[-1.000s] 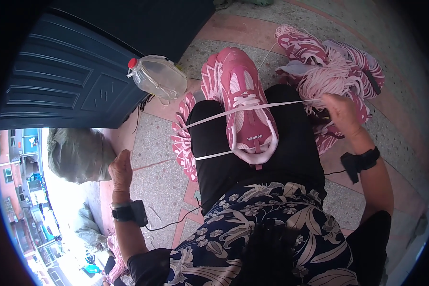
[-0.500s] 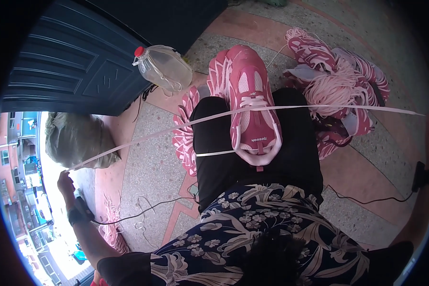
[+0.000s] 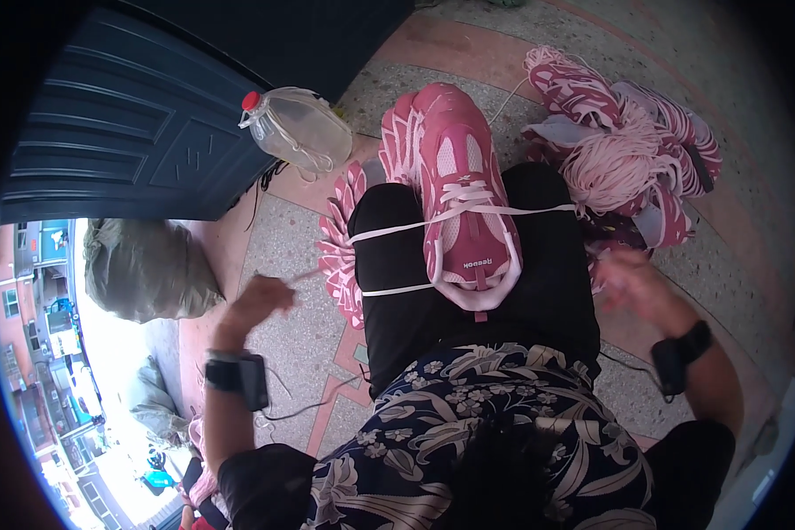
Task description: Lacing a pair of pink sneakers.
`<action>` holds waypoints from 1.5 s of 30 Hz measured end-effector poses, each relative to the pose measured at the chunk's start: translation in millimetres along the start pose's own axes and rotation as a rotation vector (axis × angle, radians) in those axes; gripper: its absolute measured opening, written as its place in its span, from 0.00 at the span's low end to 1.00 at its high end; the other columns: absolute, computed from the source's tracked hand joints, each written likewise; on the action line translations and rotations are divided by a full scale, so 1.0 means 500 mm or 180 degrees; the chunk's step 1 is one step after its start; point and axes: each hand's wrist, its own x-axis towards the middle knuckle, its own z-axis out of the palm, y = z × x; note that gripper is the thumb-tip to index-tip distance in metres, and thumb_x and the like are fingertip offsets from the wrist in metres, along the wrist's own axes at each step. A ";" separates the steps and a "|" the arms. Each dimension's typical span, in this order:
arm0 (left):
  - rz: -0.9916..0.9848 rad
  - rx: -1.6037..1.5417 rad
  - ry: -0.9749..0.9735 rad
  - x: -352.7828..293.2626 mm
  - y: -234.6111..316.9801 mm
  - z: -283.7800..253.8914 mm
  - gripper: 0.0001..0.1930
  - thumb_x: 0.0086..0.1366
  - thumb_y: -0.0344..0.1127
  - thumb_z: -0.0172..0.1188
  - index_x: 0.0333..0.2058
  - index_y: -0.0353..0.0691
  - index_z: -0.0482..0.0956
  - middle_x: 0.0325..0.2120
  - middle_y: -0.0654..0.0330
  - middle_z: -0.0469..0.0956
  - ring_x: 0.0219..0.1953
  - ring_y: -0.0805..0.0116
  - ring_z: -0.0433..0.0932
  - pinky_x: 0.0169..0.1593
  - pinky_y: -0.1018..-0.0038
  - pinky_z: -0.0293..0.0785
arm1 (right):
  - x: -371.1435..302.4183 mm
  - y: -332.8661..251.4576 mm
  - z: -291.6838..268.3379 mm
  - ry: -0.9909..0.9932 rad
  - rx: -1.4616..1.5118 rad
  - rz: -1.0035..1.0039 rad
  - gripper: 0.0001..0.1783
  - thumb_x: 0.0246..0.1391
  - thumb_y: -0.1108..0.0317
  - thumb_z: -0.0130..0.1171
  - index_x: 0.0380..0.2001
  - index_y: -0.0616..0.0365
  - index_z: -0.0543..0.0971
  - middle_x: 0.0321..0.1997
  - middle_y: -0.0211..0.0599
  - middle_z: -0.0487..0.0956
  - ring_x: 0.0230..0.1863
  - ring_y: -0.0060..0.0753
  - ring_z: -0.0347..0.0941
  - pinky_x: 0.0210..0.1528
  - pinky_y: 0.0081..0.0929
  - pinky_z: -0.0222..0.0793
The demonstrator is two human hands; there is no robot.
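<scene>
A pink sneaker upper point(image 3: 470, 168) lies over my lap with its toe pointing away from me. A pale pink shoelace point(image 3: 512, 210) runs through its top eyelets and lies across both knees, its ends dropping out of sight beside the legs. My left hand point(image 3: 261, 302) is off the left knee with its fingers bent; a blurred pale streak by the fingertips is unclear. On the other side, my right hand point(image 3: 636, 284) hangs beside the right thigh, smeared by motion, fingers seemingly apart. A white band point(image 3: 399, 290) crosses the left thigh to the upper.
Several pink uppers point(image 3: 341, 252) are stacked by my left knee. More uppers and a bundle of pink laces point(image 3: 617, 166) lie at the right. A clear jug point(image 3: 300, 128) stands before the dark door point(image 3: 119, 115). A grey sack point(image 3: 150, 269) sits left. Cables run from the wrist devices.
Both hands have come inward from wide apart. The lace, stretched tight between them before, now rests slack over the knees and the upper.
</scene>
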 end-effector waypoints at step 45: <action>0.0061 -0.2152 0.1514 0.143 0.261 0.261 0.12 0.65 0.42 0.50 0.25 0.43 0.72 0.13 0.75 0.60 0.14 0.86 0.55 0.18 0.87 0.50 | 0.159 -0.098 0.239 0.0193 0.1318 -0.2230 0.04 0.51 0.71 0.58 0.31 0.57 0.76 0.25 0.23 0.74 0.24 0.13 0.67 0.28 0.13 0.65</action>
